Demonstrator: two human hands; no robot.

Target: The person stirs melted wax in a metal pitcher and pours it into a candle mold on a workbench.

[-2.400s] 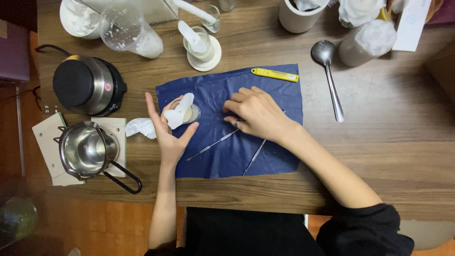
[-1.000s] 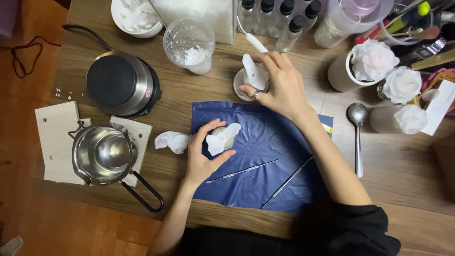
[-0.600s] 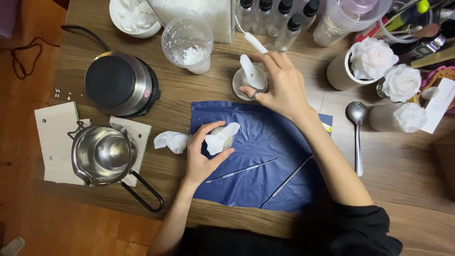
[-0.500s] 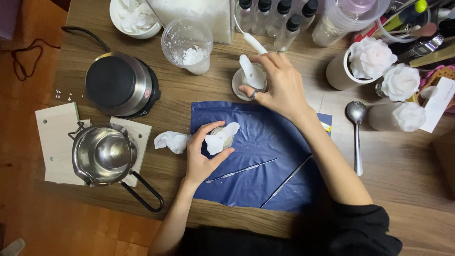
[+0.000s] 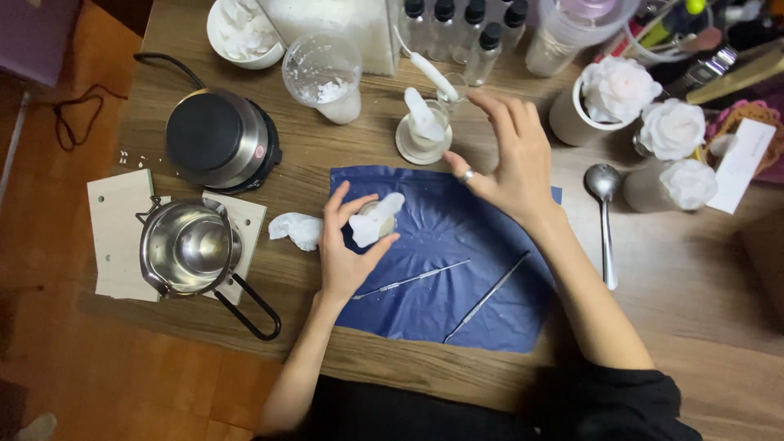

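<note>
My left hand (image 5: pixel 347 249) holds a small round jar with a white wax piece (image 5: pixel 371 224) on top, over the left part of a blue cloth (image 5: pixel 457 269). My right hand (image 5: pixel 510 159) hovers open above the cloth's top edge, fingers spread, a ring on one finger. It is just right of a small saucer with a white wax shape (image 5: pixel 423 129) standing on it. Two thin metal tools (image 5: pixel 412 279) (image 5: pixel 487 296) lie on the cloth.
A black hot plate (image 5: pixel 220 139) and a steel pouring pot (image 5: pixel 188 249) on a board stand at the left. A crumpled tissue (image 5: pixel 296 229), a plastic cup (image 5: pixel 322 73), bottles (image 5: pixel 457 28), white flower candles (image 5: pixel 645 122) and a spoon (image 5: pixel 606 220) surround the cloth.
My right hand has let go of the saucer piece and drawn back to the right, fingers open. My left hand still holds the small jar in the same place.
</note>
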